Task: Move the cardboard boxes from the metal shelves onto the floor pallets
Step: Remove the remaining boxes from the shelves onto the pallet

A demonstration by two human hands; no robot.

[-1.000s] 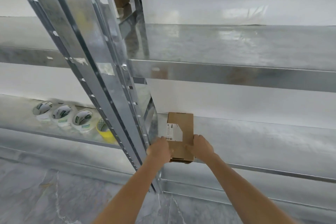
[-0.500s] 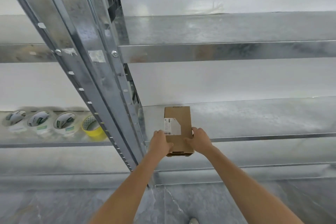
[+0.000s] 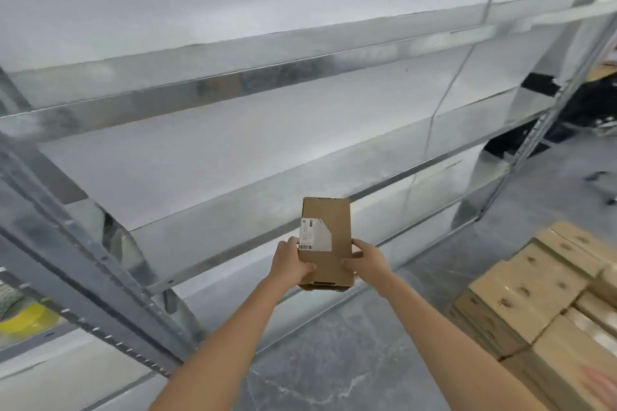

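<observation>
A small flat cardboard box (image 3: 329, 220) with a white barcode label is held in the air in front of the metal shelves (image 3: 253, 190). My left hand (image 3: 289, 262) grips its near left edge, thumb on top. My right hand (image 3: 367, 259) grips the near right edge the same way. The box is off the shelf surface, level with the lower shelf's front rail. A stack of cardboard boxes (image 3: 547, 297) stands on the floor at the lower right; what it stands on is hidden.
A slanted shelf upright (image 3: 86, 264) crosses the left side. A yellow tape roll (image 3: 26, 317) lies on the neighbouring shelf at far left. Grey marbled floor (image 3: 320, 364) lies below my arms. Dark objects (image 3: 587, 110) sit beyond the shelf's right end.
The box has been lifted off the lower shelf and carried rightward with both hands still on it. The view swung right, bringing the floor stack of boxes into sight.
</observation>
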